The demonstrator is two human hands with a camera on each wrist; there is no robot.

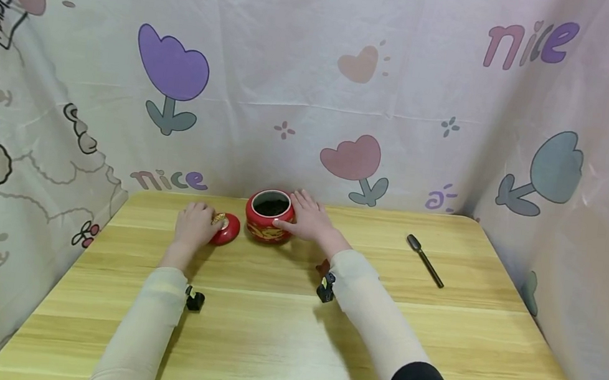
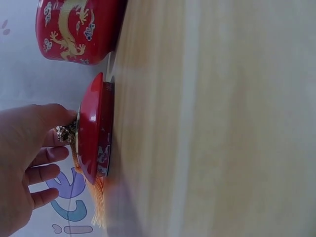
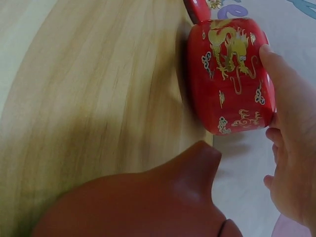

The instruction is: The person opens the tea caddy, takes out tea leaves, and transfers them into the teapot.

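Note:
A red jar (image 1: 261, 227) with gold dragons stands upright at the back of the table, its mouth uncovered and dark leafy stuff inside. My right hand (image 1: 313, 221) holds it from the right, thumb on the near side and the other fingers at the far side. Left of the jar, the red lid (image 1: 229, 231) rests on the table, knob upward. With thumb and forefinger, my left hand (image 1: 194, 226) pinches its ornate knob (image 2: 66, 132); the other fingers are loosely bent. From the knob hangs an orange tassel (image 2: 98, 200).
Beneath my right wrist sits a reddish-brown spouted pot (image 3: 148, 197), mostly hidden by the arm in the head view. A dark scoop (image 1: 425, 260) lies on the right of the table (image 1: 264, 348). A printed curtain (image 1: 273, 67) hangs close behind the back edge.

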